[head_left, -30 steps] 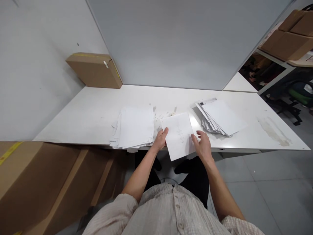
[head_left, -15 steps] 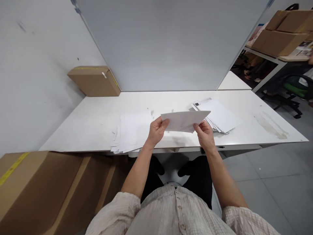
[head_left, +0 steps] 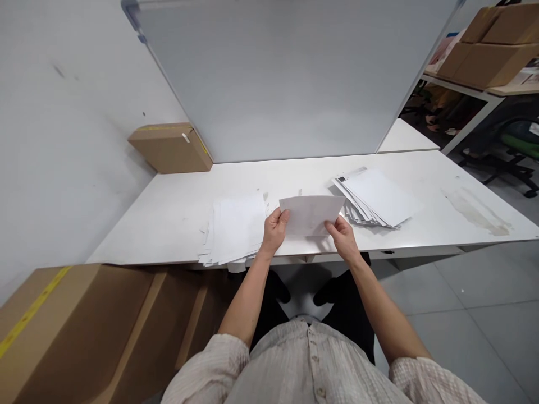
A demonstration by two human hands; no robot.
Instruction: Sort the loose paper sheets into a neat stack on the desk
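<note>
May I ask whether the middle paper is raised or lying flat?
Raised: left hand and right hand grip the paper above the desk.

pale beige-grey crinkled-cloth shirt | small round pale buttons down its front | loose elbow-length checked-weave sleeves | black trousers | dark footwear | bare left hand | bare right hand

White rectangular paper sheet: gripped at both side edges, raised over the front of the long white desk; tilted, whether folded unclear.
Loose white paper stack on the left: flat, ragged-edged, reaching the desk's front edge.
Fanned white paper stack on the right: skewed, dark patch near far-left corner.
</note>
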